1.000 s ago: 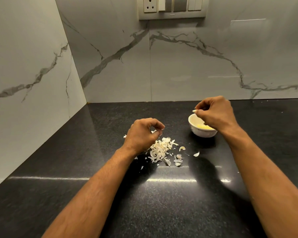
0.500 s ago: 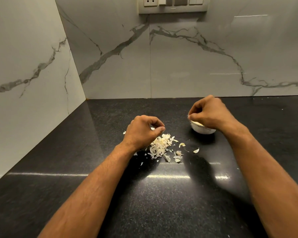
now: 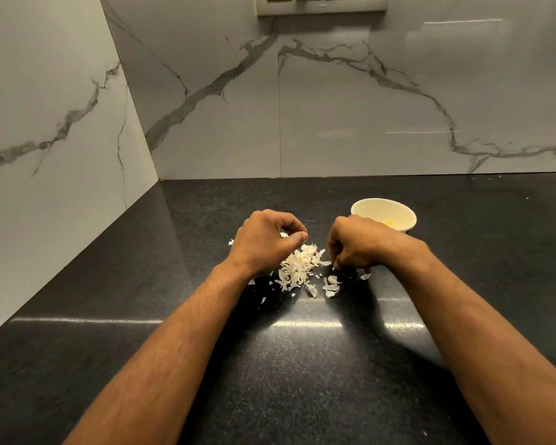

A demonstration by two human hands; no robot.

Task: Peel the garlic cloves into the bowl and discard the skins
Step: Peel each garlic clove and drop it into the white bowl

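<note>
A pile of papery garlic skins point(image 3: 294, 268) lies on the black counter between my hands. My left hand point(image 3: 265, 244) hovers over the pile's left side, thumb and forefinger pinched together, with nothing visible in them. My right hand point(image 3: 355, 247) is just right of the pile, fingers curled downward, tips touching the counter. One small garlic clove point(image 3: 333, 279) lies loose just below those fingertips among stray skin bits. The white bowl point(image 3: 366, 205) stands behind my right hand, with yellowish peeled garlic point(image 3: 389, 223) inside, partly hidden by the hand.
The black stone counter point(image 3: 270, 364) meets marble walls at the back and left, forming a corner at the far left. A switch plate point(image 3: 321, 4) is mounted high on the back wall. Scattered skin flakes point(image 3: 365, 276) lie around the pile.
My right hand has left the bowl and come down and left to the counter beside the skin pile. The bowl now shows uncovered. My left hand has stayed over the pile.
</note>
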